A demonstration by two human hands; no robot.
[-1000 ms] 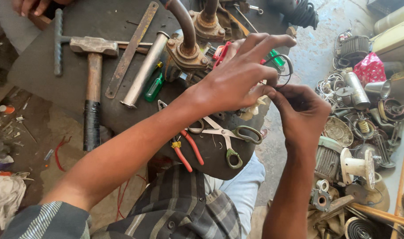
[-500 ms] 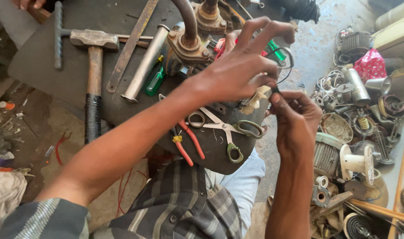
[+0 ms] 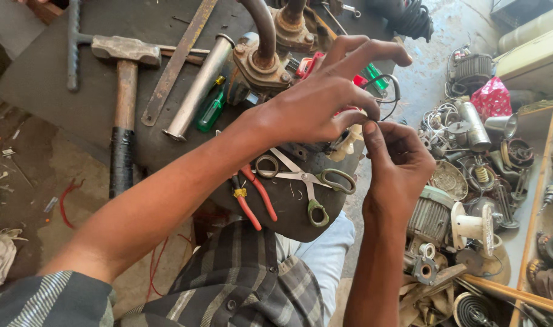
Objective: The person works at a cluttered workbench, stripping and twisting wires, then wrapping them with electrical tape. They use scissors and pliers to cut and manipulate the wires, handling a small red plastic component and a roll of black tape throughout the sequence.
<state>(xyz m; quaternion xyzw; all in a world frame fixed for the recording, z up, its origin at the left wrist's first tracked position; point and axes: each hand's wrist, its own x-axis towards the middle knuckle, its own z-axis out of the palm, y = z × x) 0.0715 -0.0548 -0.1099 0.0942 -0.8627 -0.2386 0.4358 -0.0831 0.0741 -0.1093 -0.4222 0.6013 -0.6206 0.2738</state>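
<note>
Hands meet over pump: left hand (image 3: 316, 106) and right hand (image 3: 394, 160) each pinch a thin wire (image 3: 390, 91); keep fingertip grip tight, pull gently.

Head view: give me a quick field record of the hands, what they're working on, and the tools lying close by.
left hand: fingers spread, thumb and forefinger pinching at a thin dark wire
right hand: fingertips meet the left hand's at the same spot; what they pinch is too small to tell
work surface: dark round board
nearest tool: scissors, open, below the left wrist
beside them: red-handled pliers
further left: hammer, metal tube, green screwdriver
behind the hands: rusty pipe fitting
</note>
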